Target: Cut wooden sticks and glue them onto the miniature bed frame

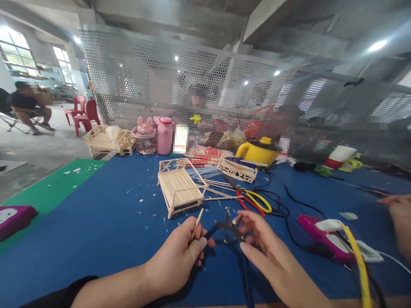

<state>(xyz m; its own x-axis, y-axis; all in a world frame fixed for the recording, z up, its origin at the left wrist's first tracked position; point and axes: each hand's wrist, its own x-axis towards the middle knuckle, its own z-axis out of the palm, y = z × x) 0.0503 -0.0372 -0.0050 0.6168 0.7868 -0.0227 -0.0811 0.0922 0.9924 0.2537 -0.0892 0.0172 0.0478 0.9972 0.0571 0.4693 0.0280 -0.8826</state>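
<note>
My left hand [180, 252] is closed, with a short thin wooden stick [197, 223] pinched upright between its fingers. The same hand grips one blue handle of a pair of pliers [221, 225], whose other handle hangs down over the table. Close to the plier jaws is my right hand [269, 252], its thumb and fingers apart around one side of the tool's head; whether they touch it is unclear. Just beyond both hands stands a small bed-like frame of wooden sticks [181, 188], with loose sticks [221, 186] and red-and-yellow-handled scissors [253, 201] to its right.
Another stick model [109, 141], a pink bottle [165, 136] and a yellow pot [257, 152] line the back by a perforated metal screen [144, 77]. Purple power strips [324, 237] and black cables lie at right. Another person's hand [400, 218] rests at the right edge.
</note>
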